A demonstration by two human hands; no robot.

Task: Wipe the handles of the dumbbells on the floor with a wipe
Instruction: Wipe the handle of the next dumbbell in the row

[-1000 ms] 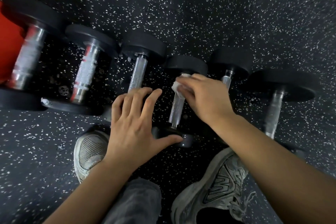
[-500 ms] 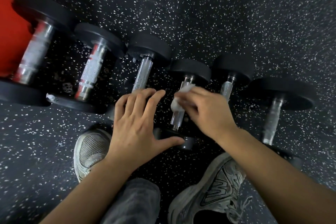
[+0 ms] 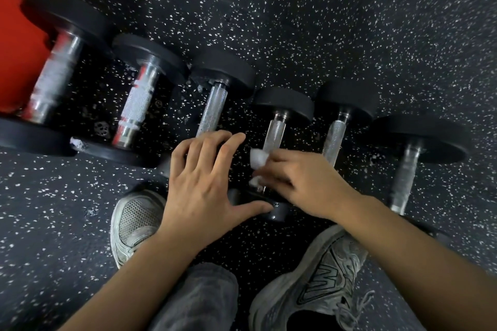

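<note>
Several black dumbbells with chrome handles lie in a row on the speckled floor. My right hand [image 3: 301,183] grips a white wipe [image 3: 258,160] wrapped around the lower part of the fourth dumbbell's handle [image 3: 274,133]. My left hand [image 3: 204,180] rests with fingers spread on the near weight head of the third dumbbell, below its handle [image 3: 213,110], thumb reaching toward the fourth dumbbell's near head [image 3: 277,212]. The near ends of the third and fourth handles are hidden by my hands.
A red object [image 3: 16,56] sits at the far left behind the largest dumbbell [image 3: 56,75]. My two grey sneakers, the left shoe [image 3: 134,223] and the right shoe [image 3: 320,277], stand just below the dumbbells. Two more dumbbell handles, the fifth [image 3: 334,140] and the sixth [image 3: 406,174], lie to the right.
My right hand has slid the wipe down the fourth handle from its far end toward the near end. My left hand has stayed in place.
</note>
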